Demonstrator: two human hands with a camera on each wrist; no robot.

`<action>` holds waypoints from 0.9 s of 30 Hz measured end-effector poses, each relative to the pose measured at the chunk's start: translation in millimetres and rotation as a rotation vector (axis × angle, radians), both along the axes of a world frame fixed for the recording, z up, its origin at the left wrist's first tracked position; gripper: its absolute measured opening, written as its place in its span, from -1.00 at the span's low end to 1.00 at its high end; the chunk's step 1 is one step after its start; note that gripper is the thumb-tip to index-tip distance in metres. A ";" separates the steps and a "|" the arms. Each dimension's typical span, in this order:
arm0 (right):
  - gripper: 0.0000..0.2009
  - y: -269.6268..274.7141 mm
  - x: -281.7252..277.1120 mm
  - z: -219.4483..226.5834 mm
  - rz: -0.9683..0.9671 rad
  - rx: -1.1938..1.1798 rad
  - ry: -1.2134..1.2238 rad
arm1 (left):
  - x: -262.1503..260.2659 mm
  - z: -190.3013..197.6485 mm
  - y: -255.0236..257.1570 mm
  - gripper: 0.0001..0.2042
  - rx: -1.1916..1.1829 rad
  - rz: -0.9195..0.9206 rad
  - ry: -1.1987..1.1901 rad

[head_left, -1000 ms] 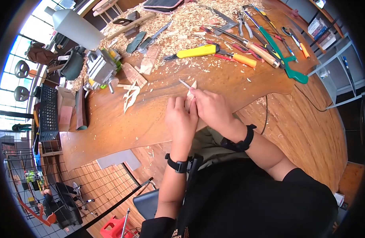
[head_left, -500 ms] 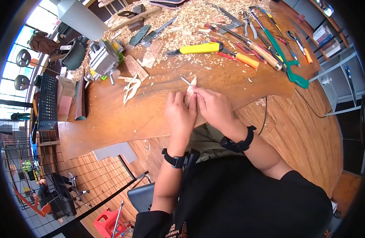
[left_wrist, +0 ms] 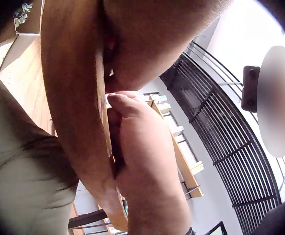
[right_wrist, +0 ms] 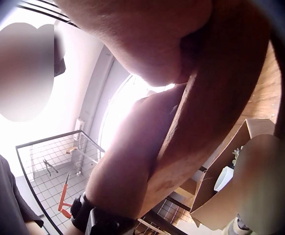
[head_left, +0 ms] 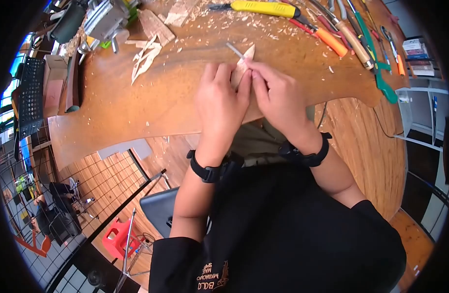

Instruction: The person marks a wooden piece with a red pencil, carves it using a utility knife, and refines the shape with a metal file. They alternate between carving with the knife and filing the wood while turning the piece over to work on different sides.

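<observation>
In the head view, my left hand [head_left: 220, 100] holds a small pale piece of wood [head_left: 251, 52] with a pointed far end, close over the table's near edge. My right hand [head_left: 282, 93] pinches a thin grey metal strip [head_left: 234, 50], like a narrow blade, that slants across the wood. Its handle end is hidden by the fingers. Both thumbs meet near the wood. From the left wrist view, the right hand [left_wrist: 145, 142] shows beyond the table edge; the right wrist view shows the left hand [right_wrist: 128, 137] at that edge. The wood is hidden in both.
Pale wood offcuts [head_left: 147, 57] lie left on the wooden table [head_left: 117, 105]. A yellow cutter [head_left: 263, 8], an orange-handled tool [head_left: 331, 42], a wooden-handled tool [head_left: 355, 45] and a green-handled saw [head_left: 384, 83] lie at the back right. A metal vise [head_left: 104, 20] stands back left.
The head view has tilted down, so the table and hands appear higher and larger. The hands keep their holds on the wood and the metal strip.
</observation>
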State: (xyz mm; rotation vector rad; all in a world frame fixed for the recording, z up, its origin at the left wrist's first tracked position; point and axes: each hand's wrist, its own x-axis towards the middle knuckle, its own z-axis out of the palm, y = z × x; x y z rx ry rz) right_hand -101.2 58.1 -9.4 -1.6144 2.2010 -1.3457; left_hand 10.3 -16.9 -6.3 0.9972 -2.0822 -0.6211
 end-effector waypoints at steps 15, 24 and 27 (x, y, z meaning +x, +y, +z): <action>-0.72 28.7 -24.4 12.6 0.159 0.107 0.099 | 9.9 1.1 -7.6 -0.80 0.031 -0.081 0.007; -0.59 21.9 -36.6 17.0 0.211 0.204 0.245 | 8.7 5.6 -7.3 -0.81 0.056 -0.090 -0.026; -0.58 8.2 -36.8 13.7 0.211 0.186 0.267 | 8.9 5.1 -6.3 -0.82 0.049 -0.096 -0.023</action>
